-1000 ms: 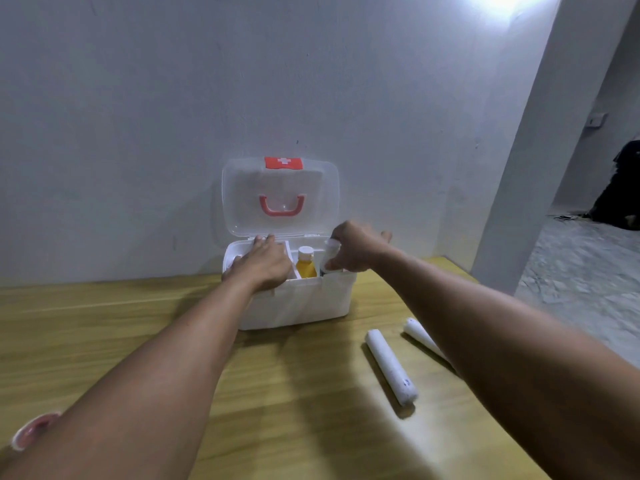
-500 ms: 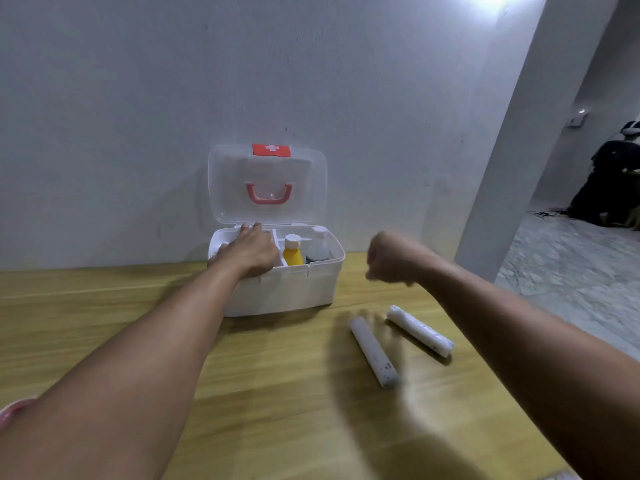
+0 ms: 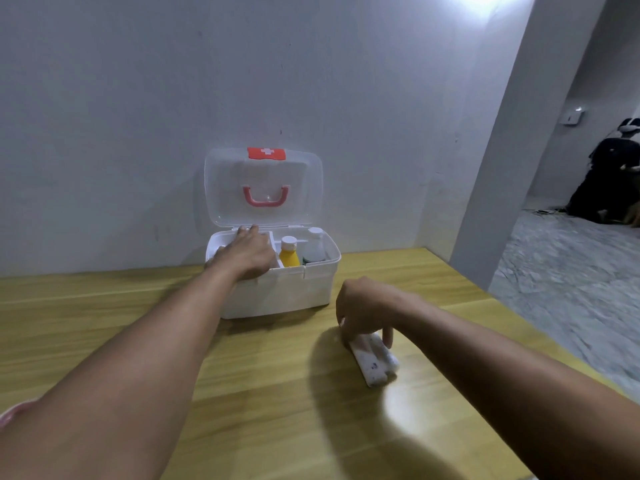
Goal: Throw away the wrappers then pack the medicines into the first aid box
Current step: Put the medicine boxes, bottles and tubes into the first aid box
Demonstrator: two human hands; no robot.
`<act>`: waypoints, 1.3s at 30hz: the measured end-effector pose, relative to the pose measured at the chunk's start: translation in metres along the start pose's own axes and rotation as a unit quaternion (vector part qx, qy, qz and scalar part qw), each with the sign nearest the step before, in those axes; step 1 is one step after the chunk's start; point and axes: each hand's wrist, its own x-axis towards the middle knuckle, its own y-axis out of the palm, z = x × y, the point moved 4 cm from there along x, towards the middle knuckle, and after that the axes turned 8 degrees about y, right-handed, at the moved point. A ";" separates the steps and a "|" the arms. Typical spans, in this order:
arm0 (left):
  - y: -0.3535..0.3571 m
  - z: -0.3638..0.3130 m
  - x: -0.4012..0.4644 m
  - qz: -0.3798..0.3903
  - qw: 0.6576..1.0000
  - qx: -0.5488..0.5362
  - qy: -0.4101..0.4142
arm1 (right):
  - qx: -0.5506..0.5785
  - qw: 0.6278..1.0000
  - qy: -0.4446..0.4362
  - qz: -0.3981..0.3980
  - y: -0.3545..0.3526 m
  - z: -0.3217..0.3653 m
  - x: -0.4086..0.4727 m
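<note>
Two white rolls (image 3: 375, 360) lie together on the tabletop (image 3: 277, 393) in front of the first aid box (image 3: 280, 292); the right hand (image 3: 363, 308) curls its fingers (image 3: 388, 336) over their far end. They look light and soft, so gripping mid-length seems best. The left hand (image 3: 247, 252) rests spread on the box's rim.

White first aid box (image 3: 277, 292) open, two white rolls (image 3: 375, 360) beside.

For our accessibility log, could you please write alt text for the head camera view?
A person's right hand closes on two white rolls lying together on a wooden table, while the left hand rests in an open white first aid box holding a yellow bottle and a white bottle.
</note>
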 end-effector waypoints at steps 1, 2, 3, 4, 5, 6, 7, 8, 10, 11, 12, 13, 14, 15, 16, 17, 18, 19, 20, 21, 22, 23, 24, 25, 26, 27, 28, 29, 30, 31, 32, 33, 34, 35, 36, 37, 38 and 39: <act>0.001 0.001 0.000 -0.004 1.000 -0.002 0.002 | 0.019 1.000 -0.005 -0.009 -0.006 0.000 -0.002; 0.001 0.001 0.000 -0.006 1.000 -0.001 0.004 | 0.049 0.998 -0.009 -0.024 -0.015 0.000 -0.005; 0.002 0.002 0.001 -0.007 1.000 -0.001 0.006 | 0.090 0.995 -0.015 -0.048 -0.029 -0.001 -0.009; 0.002 0.003 0.002 -0.008 1.000 -0.001 0.007 | 0.141 0.986 -0.024 -0.084 -0.044 -0.003 -0.012; 0.002 0.004 0.002 -0.009 1.000 -0.003 0.006 | 0.199 0.970 -0.039 -0.134 -0.062 -0.004 -0.016; 0.002 0.004 0.001 -0.008 1.000 -0.007 0.004 | 0.255 0.945 -0.054 -0.199 -0.078 -0.005 -0.018; 0.002 0.004 0.002 -0.007 1.000 -0.009 0.002 | 0.295 0.912 -0.068 -0.277 -0.093 -0.005 -0.020; 0.002 0.003 0.002 -0.006 1.000 -0.009 0.003 | 0.313 0.877 -0.077 -0.357 -0.104 -0.004 -0.022; 0.002 0.003 0.001 -0.005 1.000 -0.011 0.007 | 0.320 0.826 -0.094 -0.455 -0.110 0.004 -0.020; 0.003 0.004 0.002 -0.006 1.000 -0.013 0.007 | 0.326 0.816 -0.107 -0.465 -0.107 0.010 -0.017; 0.003 0.005 0.001 -0.008 1.000 -0.013 0.009 | 0.328 0.814 -0.121 -0.463 -0.101 0.018 -0.013; 0.003 0.005 0.001 -0.011 1.000 -0.012 0.009 | 0.322 0.816 -0.135 -0.462 -0.094 0.025 -0.010; 0.003 0.005 0.001 -0.014 1.000 -0.009 0.011 | 0.307 0.820 -0.145 -0.460 -0.086 0.030 -0.006; 0.002 0.004 0.000 -0.017 1.000 -0.008 0.012 | 0.288 0.826 -0.152 -0.460 -0.077 0.034 -0.002; 0.002 0.002 -0.002 -0.018 1.000 -0.009 0.011 | 0.268 0.833 -0.155 -0.459 -0.069 0.037 0.002; 0.001 0.000 -0.003 -0.019 1.000 -0.013 0.008 | 0.253 0.843 -0.153 -0.450 -0.061 0.038 0.007; 0.001 -0.002 -0.005 -0.018 1.000 -0.016 0.005 | 0.246 0.853 -0.151 -0.435 -0.053 0.038 0.011; 0.000 -0.003 -0.005 -0.017 1.000 -0.021 0.004 | 0.246 0.862 -0.148 -0.417 -0.046 0.037 0.015; 0.000 -0.004 -0.005 -0.017 1.000 -0.024 0.003 | 0.250 0.868 -0.144 -0.404 -0.040 0.036 0.018; 0.000 -0.002 -0.004 -0.017 1.000 -0.023 0.004 | 0.255 0.872 -0.140 -0.395 -0.036 0.034 0.021; 0.000 -0.001 -0.003 -0.016 1.000 -0.018 0.009 | 0.259 0.875 -0.136 -0.387 -0.033 0.033 0.023; 0.001 0.001 -0.001 -0.016 1.000 -0.014 0.012 | 0.256 0.879 -0.134 -0.379 -0.031 0.032 0.024; 0.001 0.002 -0.001 -0.015 1.000 -0.012 0.012 | 0.246 0.885 -0.132 -0.372 -0.031 0.031 0.025; 0.001 0.003 0.000 -0.012 1.000 -0.011 0.010 | 0.233 0.891 -0.129 -0.369 -0.031 0.031 0.026; 0.001 0.003 -0.001 -0.010 1.000 -0.008 0.009 | 0.219 0.894 -0.124 -0.370 -0.033 0.031 0.027; 0.001 0.002 -0.001 -0.009 1.000 -0.008 0.009 | 0.212 0.895 -0.117 -0.375 -0.036 0.029 0.028; 0.001 0.001 -0.002 -0.010 1.000 -0.008 0.010 | 0.213 0.893 -0.109 -0.382 -0.040 0.028 0.029; 0.001 0.000 -0.002 -0.011 1.000 -0.009 0.009 | 0.219 0.890 -0.101 -0.387 -0.046 0.027 0.031; 0.001 0.000 -0.002 -0.012 1.000 -0.012 0.007 | 0.228 0.890 -0.095 -0.384 -0.051 0.026 0.035; 0.000 0.000 -0.003 -0.014 1.000 -0.014 0.004 | 0.237 0.893 -0.091 -0.372 -0.057 0.026 0.040; 0.000 0.000 -0.003 -0.017 1.000 -0.015 0.004 | 0.245 0.900 -0.091 -0.348 -0.061 0.027 0.046; 0.000 0.001 -0.003 -0.019 1.000 -0.016 0.003 | 0.252 0.911 -0.095 -0.314 -0.065 0.029 0.052; 0.001 0.001 -0.003 -0.019 1.000 -0.018 0.002 | 0.258 0.920 -0.100 -0.277 -0.067 0.031 0.058; 0.001 0.001 -0.002 -0.018 1.000 -0.020 -0.001 | 0.262 0.927 -0.106 -0.245 -0.069 0.034 0.063; 0.001 0.001 -0.002 -0.017 1.000 -0.022 -0.002 | 0.263 0.932 -0.109 -0.225 -0.070 0.035 0.066; 0.002 0.001 -0.002 -0.015 1.000 -0.023 -0.002 | 0.260 0.934 -0.109 -0.218 -0.071 0.036 0.068; 0.002 0.001 -0.002 -0.014 1.000 -0.022 -0.001 | 0.256 0.935 -0.108 -0.221 -0.073 0.036 0.069; 0.002 0.001 -0.002 -0.016 1.000 -0.025 -0.001 | 0.252 0.935 -0.108 -0.225 -0.074 0.035 0.068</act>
